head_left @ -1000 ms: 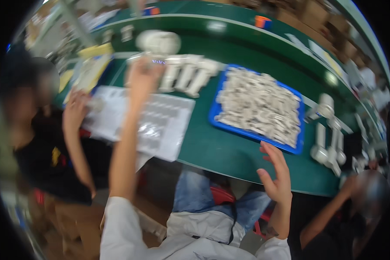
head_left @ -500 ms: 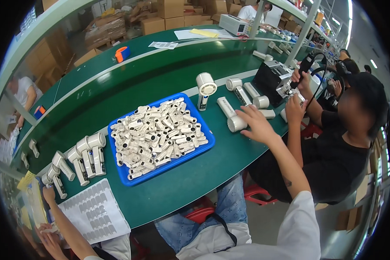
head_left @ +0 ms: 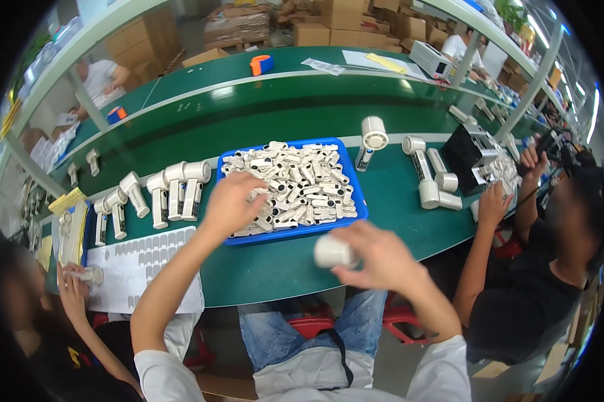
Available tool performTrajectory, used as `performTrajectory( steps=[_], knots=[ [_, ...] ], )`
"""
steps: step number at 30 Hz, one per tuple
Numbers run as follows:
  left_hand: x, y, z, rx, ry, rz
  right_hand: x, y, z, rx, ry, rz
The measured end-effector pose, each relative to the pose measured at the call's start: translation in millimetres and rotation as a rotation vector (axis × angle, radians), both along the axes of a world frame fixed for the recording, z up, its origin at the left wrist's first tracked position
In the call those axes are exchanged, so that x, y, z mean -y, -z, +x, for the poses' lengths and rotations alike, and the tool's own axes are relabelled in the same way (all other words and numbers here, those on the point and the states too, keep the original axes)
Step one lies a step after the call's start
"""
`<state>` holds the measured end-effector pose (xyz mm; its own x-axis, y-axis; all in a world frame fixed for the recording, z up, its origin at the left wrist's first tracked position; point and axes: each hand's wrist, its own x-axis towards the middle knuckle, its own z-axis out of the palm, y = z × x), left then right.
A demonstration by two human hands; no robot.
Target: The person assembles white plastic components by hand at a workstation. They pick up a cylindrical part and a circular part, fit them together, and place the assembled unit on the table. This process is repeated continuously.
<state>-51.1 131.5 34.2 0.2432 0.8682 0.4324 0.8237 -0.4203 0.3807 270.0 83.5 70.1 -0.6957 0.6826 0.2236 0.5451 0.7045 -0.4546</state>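
A blue tray heaped with small white plastic handle covers stands in front of me. My left hand is over its left side, fingers closed around a small white handle cover. To the right, my right hand grips a white handheld fan above the table's front edge. The fan's round head points left, and the rest of it is hidden behind my fingers. Another white handheld fan stands upright beyond the tray's right corner.
Several fans line up left of the tray, behind a printed white sheet. More fans lie at the right by a black fixture. Co-workers sit close on both sides; the left one's hand holds a white part.
My left hand has come from the fan row at the far left to the tray. My right hand has brought a fan from the right group toward me. The view has turned.
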Motion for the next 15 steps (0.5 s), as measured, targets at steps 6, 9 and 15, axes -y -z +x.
performTrajectory(
  steps=[6,9,15],
  knots=[
    [-30.3,35.6,35.5,-0.135,-0.117,-0.008,1.9,44.3,-62.8,0.17,-0.089,0.128],
    [-38.1,43.3,35.1,-0.132,-0.189,-0.026,0.4,54.3,-70.0,0.172,-0.059,0.098],
    [-47.2,43.0,41.2,-0.048,-0.185,0.0,1.8,52.4,-50.6,-0.11,-0.08,0.047]
  ],
)
